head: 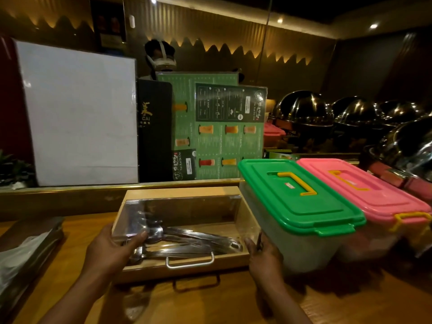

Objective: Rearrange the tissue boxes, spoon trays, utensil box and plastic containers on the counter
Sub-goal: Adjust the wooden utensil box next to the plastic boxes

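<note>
Behind counter, menu "Yon Xue De Cha"

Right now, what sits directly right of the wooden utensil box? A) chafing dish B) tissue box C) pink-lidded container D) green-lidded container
D: the green-lidded container stands right beside the utensil box on its right side, with the pink-lidded container further right beyond it.
</note>
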{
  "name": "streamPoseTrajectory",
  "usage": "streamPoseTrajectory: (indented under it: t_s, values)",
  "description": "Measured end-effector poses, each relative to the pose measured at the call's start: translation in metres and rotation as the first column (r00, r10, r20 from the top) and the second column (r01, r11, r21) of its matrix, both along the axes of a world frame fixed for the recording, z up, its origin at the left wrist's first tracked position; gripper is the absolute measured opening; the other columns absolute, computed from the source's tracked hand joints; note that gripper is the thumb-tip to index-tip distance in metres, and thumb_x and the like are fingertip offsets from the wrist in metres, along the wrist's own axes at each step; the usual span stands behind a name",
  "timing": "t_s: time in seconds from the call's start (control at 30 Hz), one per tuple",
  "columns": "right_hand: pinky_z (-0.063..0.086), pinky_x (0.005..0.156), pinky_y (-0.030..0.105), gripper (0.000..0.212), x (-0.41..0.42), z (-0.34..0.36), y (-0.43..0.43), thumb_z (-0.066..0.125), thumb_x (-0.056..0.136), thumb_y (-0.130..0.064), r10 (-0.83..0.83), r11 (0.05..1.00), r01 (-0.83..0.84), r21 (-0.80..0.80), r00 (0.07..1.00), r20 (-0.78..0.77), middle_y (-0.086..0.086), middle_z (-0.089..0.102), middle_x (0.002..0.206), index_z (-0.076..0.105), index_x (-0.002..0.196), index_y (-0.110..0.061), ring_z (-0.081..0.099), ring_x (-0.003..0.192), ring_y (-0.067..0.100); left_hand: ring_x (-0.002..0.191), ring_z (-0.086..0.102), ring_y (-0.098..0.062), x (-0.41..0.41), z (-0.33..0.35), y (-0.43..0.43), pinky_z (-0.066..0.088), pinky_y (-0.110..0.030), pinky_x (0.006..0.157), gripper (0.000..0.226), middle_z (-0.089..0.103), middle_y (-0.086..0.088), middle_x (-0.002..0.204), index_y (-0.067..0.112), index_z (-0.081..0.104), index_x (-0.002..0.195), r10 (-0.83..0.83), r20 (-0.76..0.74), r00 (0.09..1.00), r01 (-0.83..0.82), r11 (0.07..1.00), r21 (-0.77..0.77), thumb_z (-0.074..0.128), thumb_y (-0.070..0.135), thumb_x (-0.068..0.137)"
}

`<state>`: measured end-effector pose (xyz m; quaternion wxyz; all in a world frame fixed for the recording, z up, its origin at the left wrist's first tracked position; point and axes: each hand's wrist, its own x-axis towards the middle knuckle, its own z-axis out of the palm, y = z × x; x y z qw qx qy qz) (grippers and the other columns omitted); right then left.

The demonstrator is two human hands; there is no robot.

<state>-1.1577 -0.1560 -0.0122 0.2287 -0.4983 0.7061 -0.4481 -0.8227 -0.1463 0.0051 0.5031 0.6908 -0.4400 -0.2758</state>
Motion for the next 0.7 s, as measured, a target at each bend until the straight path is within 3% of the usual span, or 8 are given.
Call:
streamPoseTrajectory:
  t_s: [0.23,0.33,0.5,0.7]
  values:
    - [0.051,0.081,0.033,0.044,0.0,0.01,0.004,0.064,0.092,-0.036,-0.101,0.994,0.085,-0.063,0.942,-0.319,0.012,0.073,0.11,0.058,0.131,-0.016,0.067,0.1,0.031,0.097,0.067,-0.033,-0.005,0.0,-0.004,0.062,-0.054,0.076,0.097,0.069,-0.011,0.115,0.019,0.056,0.134,0.004,0.015,1.0,-0.004,1.0,0.007,0.085,0.065,0.054]
    - [0.053,0.087,0.036,0.045,-0.001,0.012,0.01,0.069,0.089,-0.024,-0.105,0.988,0.049,-0.147,0.908,-0.405,0.014,0.07,0.118,0.061,0.131,-0.01,0.067,0.103,0.032,0.096,0.069,-0.032,-0.006,-0.001,-0.003,0.062,-0.055,0.075,0.093,0.07,-0.009,0.112,0.02,0.057,0.131,0.007,0.014,1.0,-0.007,1.0,-0.005,0.085,0.064,0.053]
    - [0.058,0.079,0.04,0.053,-0.01,0.007,0.01,0.082,0.072,-0.004,-0.101,0.973,-0.086,-0.215,0.679,-0.727,0.013,0.066,0.125,0.066,0.122,-0.01,0.064,0.106,0.031,0.098,0.069,-0.032,-0.009,0.0,-0.001,0.062,-0.055,0.077,0.095,0.07,-0.01,0.114,0.021,0.057,0.132,0.004,0.002,1.0,-0.004,1.0,-0.015,0.085,0.063,0.052]
    - [0.058,0.073,0.043,0.058,-0.015,0.007,0.004,0.081,0.068,0.002,-0.022,0.976,-0.176,-0.128,0.506,-0.862,0.016,0.064,0.126,0.063,0.123,-0.009,0.058,0.107,0.036,0.094,0.069,-0.031,-0.014,0.002,0.001,0.062,-0.055,0.075,0.084,0.069,-0.007,0.108,0.023,0.058,0.127,0.011,-0.04,0.999,-0.012,1.0,-0.029,0.087,0.056,0.055]
